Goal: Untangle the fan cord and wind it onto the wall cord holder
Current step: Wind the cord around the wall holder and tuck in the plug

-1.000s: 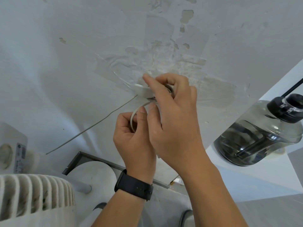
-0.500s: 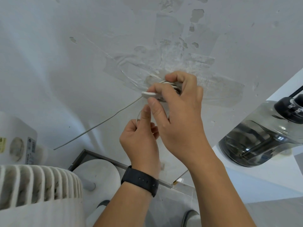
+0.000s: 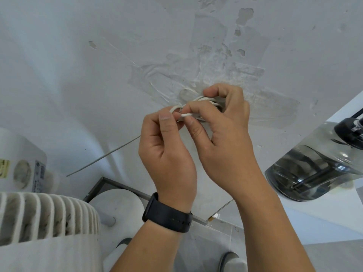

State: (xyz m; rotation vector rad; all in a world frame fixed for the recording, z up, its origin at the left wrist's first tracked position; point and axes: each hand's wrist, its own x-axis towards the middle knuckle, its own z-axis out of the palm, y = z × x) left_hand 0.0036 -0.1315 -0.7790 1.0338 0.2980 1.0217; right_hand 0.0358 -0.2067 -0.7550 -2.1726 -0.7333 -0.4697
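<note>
The white fan cord (image 3: 204, 100) is looped in several turns around the wall cord holder, which my right hand mostly hides. My right hand (image 3: 222, 130) curls over the coil, its forefinger and thumb pinching a cord loop. My left hand (image 3: 167, 152), with a black watch on its wrist, pinches the same loop (image 3: 174, 110) just to the left. A thin grey stretch of cord (image 3: 104, 157) runs down-left along the wall toward the white fan (image 3: 45, 216).
Clear tape and peeled patches cover the wall around the holder (image 3: 216, 75). A smoky transparent water jug with a black cap (image 3: 318, 163) lies on a white surface at right. A white socket box (image 3: 21, 163) sits at left, and the fan's round base (image 3: 119, 205) stands below.
Both hands have risen to the holder. My left hand moved up from below and now pinches a cord loop beside my right fingers. More white turns show around the holder.
</note>
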